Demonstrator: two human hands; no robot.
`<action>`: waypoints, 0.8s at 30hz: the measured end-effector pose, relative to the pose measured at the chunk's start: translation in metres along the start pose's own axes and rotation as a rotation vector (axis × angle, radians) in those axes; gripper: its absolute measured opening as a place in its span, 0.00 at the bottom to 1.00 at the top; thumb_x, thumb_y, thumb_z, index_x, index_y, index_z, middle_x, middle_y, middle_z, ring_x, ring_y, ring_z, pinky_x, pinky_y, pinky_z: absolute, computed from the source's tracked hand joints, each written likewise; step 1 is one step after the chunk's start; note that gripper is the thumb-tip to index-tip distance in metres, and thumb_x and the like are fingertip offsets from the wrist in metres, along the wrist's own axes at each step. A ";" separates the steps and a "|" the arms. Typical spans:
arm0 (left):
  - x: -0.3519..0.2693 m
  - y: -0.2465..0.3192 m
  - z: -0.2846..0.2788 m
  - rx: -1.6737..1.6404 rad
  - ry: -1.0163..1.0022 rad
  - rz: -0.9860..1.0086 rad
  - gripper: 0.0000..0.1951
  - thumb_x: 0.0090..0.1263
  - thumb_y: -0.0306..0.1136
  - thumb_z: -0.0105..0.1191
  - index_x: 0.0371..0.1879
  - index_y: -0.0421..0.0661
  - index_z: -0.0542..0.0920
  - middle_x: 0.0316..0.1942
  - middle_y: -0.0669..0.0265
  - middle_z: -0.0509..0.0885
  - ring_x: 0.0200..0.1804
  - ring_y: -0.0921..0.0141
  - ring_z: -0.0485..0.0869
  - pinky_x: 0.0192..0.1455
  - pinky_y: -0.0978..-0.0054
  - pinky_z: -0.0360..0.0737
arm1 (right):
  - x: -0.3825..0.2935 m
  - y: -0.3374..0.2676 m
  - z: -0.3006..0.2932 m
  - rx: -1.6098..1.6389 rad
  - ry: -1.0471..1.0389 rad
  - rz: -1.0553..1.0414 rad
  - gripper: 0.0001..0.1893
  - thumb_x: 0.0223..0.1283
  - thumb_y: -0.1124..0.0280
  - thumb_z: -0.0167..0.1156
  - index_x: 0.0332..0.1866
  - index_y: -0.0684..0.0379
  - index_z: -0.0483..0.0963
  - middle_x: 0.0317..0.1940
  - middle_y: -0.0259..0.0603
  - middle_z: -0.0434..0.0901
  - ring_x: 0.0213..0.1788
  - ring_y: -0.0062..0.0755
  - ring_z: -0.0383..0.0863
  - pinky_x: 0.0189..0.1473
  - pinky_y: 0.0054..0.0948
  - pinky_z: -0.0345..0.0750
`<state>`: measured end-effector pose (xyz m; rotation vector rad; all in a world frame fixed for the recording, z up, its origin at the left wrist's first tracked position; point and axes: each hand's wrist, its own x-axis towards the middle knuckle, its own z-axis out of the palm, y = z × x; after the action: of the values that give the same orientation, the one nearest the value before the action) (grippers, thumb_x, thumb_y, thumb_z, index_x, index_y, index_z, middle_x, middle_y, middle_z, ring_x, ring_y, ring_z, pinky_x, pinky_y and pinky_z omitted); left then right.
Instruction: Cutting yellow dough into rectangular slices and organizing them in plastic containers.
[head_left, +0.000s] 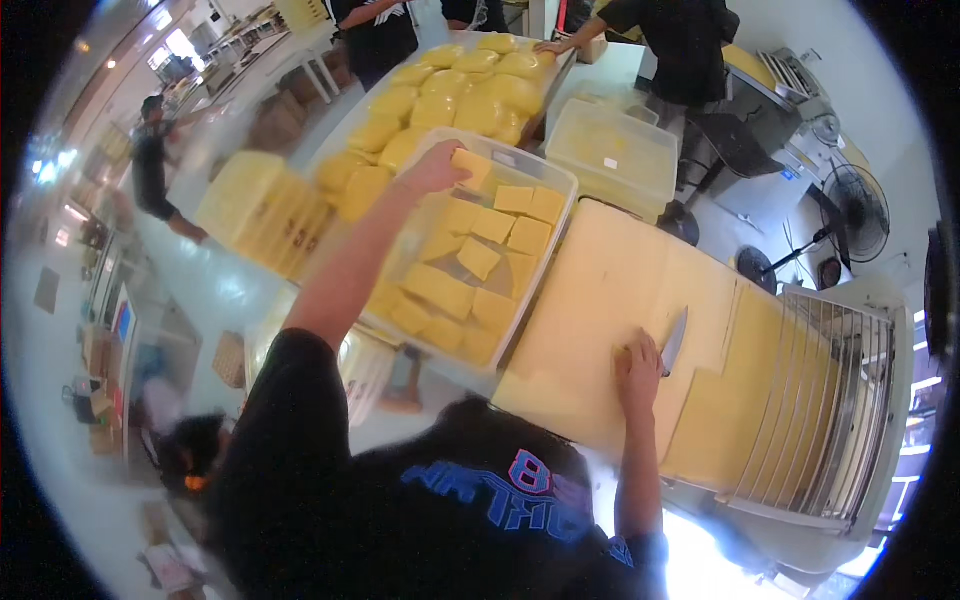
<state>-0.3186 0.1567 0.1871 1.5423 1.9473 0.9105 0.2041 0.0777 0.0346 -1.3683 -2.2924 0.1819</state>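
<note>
My left hand (439, 169) reaches into a clear plastic tub (568, 217) and grips a flat square piece of yellow dough (473, 166) at its far end. More cut dough pieces (478, 257) lie about the tub floor, some overlapping. My right hand (640, 367) rests palm down on a large pale cutting board (600, 262), fingers bent. A kitchen knife (676, 341) shows its blade against the outer side of that hand; its handle is hidden. Something yellowish shows at the thumb side, too blurred to name.
A yellow dough sheet (716, 427) runs from the board under a metal guard grille (787, 397) on a machine. Beyond the tub, several wrapped dough lumps (457, 97) cover a table. Lidded tubs (611, 150), yellow crates (262, 214) and a fan (855, 214) stand around. A co-worker's hand (553, 47) touches the dough table.
</note>
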 end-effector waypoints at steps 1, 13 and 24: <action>0.003 -0.005 0.008 0.026 0.001 0.015 0.21 0.58 0.32 0.66 0.51 0.40 0.77 0.43 0.59 0.81 0.37 0.68 0.80 0.45 0.68 0.80 | 0.001 -0.002 -0.003 0.045 -0.017 0.034 0.16 0.64 0.69 0.57 0.55 0.58 0.75 0.62 0.42 0.76 0.65 0.41 0.74 0.69 0.42 0.62; -0.007 0.020 0.043 0.685 0.277 0.293 0.28 0.58 0.33 0.65 0.59 0.40 0.75 0.55 0.56 0.80 0.52 0.61 0.80 0.55 0.69 0.78 | 0.031 -0.050 -0.057 0.562 0.151 0.371 0.10 0.62 0.73 0.61 0.48 0.62 0.77 0.35 0.38 0.81 0.34 0.29 0.77 0.42 0.24 0.73; -0.143 0.126 0.038 0.058 -0.226 0.480 0.20 0.63 0.39 0.65 0.49 0.40 0.79 0.39 0.57 0.86 0.45 0.62 0.83 0.50 0.66 0.78 | 0.105 -0.157 -0.121 0.888 0.191 0.224 0.22 0.63 0.75 0.64 0.62 0.59 0.72 0.41 0.40 0.82 0.39 0.24 0.76 0.45 0.20 0.74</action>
<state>-0.1756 0.0428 0.2528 2.0970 1.4831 0.8196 0.0914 0.0762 0.2280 -1.0729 -1.5568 0.9599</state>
